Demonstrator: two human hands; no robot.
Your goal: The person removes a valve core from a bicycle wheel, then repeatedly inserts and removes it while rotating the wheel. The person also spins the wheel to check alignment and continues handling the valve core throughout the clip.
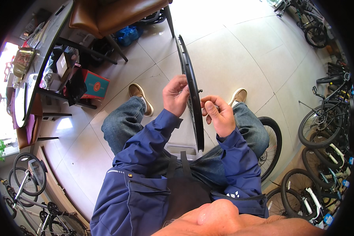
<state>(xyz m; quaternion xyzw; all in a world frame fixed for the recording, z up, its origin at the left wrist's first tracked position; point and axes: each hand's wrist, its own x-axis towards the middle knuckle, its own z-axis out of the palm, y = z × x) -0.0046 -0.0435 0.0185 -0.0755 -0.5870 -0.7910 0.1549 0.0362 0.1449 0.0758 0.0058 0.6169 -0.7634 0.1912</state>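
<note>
A black bicycle wheel [191, 74] without a tyre stands nearly edge-on between my knees, its bare rim dotted with small holes. On its left side my left hand [176, 95] is closed, with thumb and fingers pinching at the wheel; the exact spot they grip is partly hidden behind the rim. A small dark axle end [200, 91] sticks out to the right of the rim. Just below it, my right hand [219, 114] is held close to the rim's right side, fingers curled and thumb bent in. Whatever its fingertips hold, if anything, is too small to name.
A wheel with a tyre [277, 137] stands beside my right knee. Several bicycles [322, 126] line the right side, and more [25, 185] stand at lower left. A cluttered table [51, 33], a brown leather chair [106, 17] and a red-and-teal box [95, 84] occupy the upper left.
</note>
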